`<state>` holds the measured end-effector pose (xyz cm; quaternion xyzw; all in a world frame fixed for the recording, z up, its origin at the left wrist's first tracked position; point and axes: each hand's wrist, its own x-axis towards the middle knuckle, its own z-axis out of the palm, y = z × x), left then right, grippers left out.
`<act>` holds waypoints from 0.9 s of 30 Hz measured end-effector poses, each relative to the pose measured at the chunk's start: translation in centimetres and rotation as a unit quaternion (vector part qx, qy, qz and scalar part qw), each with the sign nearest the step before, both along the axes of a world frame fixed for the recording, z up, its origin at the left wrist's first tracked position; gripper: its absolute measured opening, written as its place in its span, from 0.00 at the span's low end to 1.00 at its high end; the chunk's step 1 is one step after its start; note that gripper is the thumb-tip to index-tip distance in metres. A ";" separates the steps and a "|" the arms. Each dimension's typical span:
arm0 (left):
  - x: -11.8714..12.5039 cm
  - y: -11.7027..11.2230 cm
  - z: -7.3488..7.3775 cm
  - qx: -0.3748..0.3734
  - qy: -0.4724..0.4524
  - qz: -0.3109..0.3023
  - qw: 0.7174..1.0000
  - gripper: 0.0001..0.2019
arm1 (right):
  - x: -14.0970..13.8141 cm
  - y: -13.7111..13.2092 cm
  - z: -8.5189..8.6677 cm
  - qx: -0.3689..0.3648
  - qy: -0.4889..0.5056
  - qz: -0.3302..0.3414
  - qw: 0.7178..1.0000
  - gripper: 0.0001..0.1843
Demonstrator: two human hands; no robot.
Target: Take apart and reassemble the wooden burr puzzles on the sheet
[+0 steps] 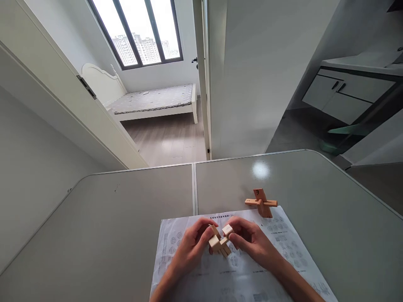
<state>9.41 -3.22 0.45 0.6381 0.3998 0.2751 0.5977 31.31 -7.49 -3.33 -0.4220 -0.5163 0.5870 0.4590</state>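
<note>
Both my hands meet over a printed instruction sheet (239, 277) near the table's front edge. My left hand (190, 247) and my right hand (252, 241) are closed together on a pale wooden puzzle of notched interlocking blocks (220, 241), held a little above the paper. The left fingers pinch its left end, the right fingers grip its right block. A second, darker wooden cross-shaped puzzle (261, 202) stands on the table at the sheet's far right corner, apart from both hands.
The grey table (126, 218) has a seam down its middle and rounded far corners. Beyond it are an open doorway to a room with a bed (154, 100), a white wall, and dark-trimmed cabinets (346, 94) at the right.
</note>
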 end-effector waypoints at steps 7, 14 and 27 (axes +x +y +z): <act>-0.2 0.1 -0.2 -0.017 0.015 -0.021 1.000 0.24 | -0.1 0.0 -0.2 0.027 -0.022 0.019 0.999 0.19; -0.5 0.2 -0.6 -0.057 0.002 -0.018 0.998 0.27 | -0.3 0.0 -0.2 0.018 -0.025 0.012 0.999 0.23; -0.5 -0.1 -0.4 -0.061 -0.036 -0.045 0.996 0.22 | -0.7 -0.2 -0.3 -0.006 0.010 0.003 1.000 0.21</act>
